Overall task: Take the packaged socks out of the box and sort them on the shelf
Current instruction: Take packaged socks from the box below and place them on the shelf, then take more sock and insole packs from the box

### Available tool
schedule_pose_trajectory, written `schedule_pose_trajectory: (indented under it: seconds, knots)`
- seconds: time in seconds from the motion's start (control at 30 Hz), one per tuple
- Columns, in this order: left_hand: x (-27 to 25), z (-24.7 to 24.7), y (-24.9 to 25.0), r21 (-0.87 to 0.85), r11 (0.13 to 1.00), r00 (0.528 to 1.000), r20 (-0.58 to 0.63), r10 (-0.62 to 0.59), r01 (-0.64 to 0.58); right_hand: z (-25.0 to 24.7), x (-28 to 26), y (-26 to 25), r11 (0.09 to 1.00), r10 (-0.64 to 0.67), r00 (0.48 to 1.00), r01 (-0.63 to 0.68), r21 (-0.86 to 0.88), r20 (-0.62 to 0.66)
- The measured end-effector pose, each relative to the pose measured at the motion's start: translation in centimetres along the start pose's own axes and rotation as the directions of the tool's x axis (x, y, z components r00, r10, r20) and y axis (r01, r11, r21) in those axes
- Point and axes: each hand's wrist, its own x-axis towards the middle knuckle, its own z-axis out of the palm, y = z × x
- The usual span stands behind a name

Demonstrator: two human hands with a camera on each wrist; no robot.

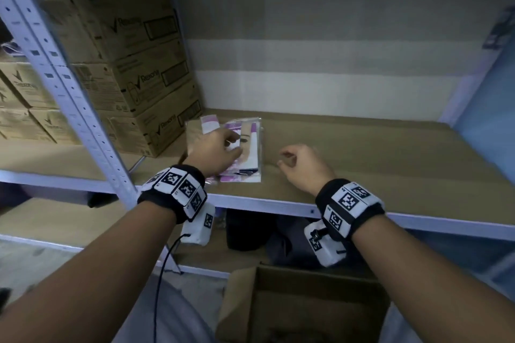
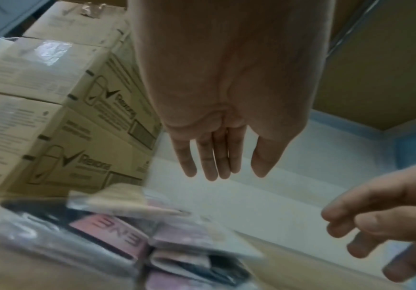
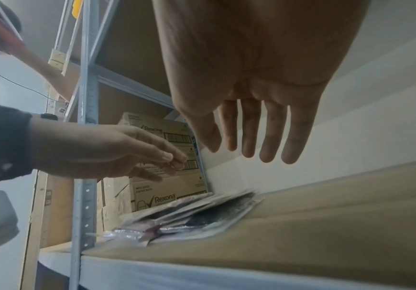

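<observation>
From the head view, the left hand (image 1: 214, 152) is hovering over a small pile of packaged socks (image 1: 245, 153) lying on the brown board of the shelf (image 1: 376, 153), beside the stacked Rexona cartons (image 1: 133, 64). Its fingers are hanging loosely and clasping nothing that can be made out here. The right hand (image 1: 301, 164) is floating just right of the pile, slackly curled and empty. Below the shelf edge, the open cardboard box (image 1: 292, 303) is sitting in shadow; its contents cannot be told.

From the left wrist view, the left hand's fingers (image 2: 209, 157) are pointing down, straight and released, above the glossy packets (image 2: 152, 231), which are showing pink and dark printed cards under clear film. The right hand's fingertips (image 2: 366, 233) are coming in from the side, relaxed.

From the right wrist view, the right hand's fingers (image 3: 271, 133) are spreading loosely above the shelf, holding nothing, while the packets (image 3: 192, 213) are lying fanned and slightly askew on the matt board.

These packs are likely weighing very little: thin, flat, soft inside, with a stiffer card insert. The film is probably slick, so packets may be sliding over one another when nudged. Pinching one by its edge or by the carded end looks the surest hold; pressing flat from above would likely be shifting the whole fan.
</observation>
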Motion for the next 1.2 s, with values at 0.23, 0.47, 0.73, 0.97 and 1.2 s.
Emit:
schedule_pose_trajectory:
  seconds: [0.23, 0.47, 0.73, 0.97, 1.2]
  knots:
    - [-6.1, 6.3, 4.8, -0.144, 0.987, 0.974, 0.205, 0.102, -0.073, -1.7, -7.6, 4.5, 0.994, 0.053, 0.998, -0.049, -0.102, 0.033]
    - [-10.4, 15.4, 5.2, -0.114, 0.993, 0.838, 0.538, 0.092, -0.036, -0.2, -14.6, 12.1, 0.979, 0.196, 0.964, -0.183, -0.087, 0.177]
    - [-12.7, 25.1, 2.4, 0.120, 0.992, 0.673, 0.737, -0.061, -0.042, 5.3, -17.4, 19.7, 0.916, 0.398, 0.821, -0.332, -0.225, 0.409]
    - [-14.2, 31.1, -0.9, 0.174, 0.985, 0.539, 0.827, -0.157, 0.020, 11.4, -17.4, 24.6, 0.874, 0.486, 0.632, -0.341, -0.346, 0.604]
    - [-14.0, 33.7, -4.4, 0.221, 0.974, 0.451, 0.866, -0.217, 0.044, 16.0, -16.5, 28.2, 0.859, 0.509, 0.504, -0.252, -0.445, 0.698]
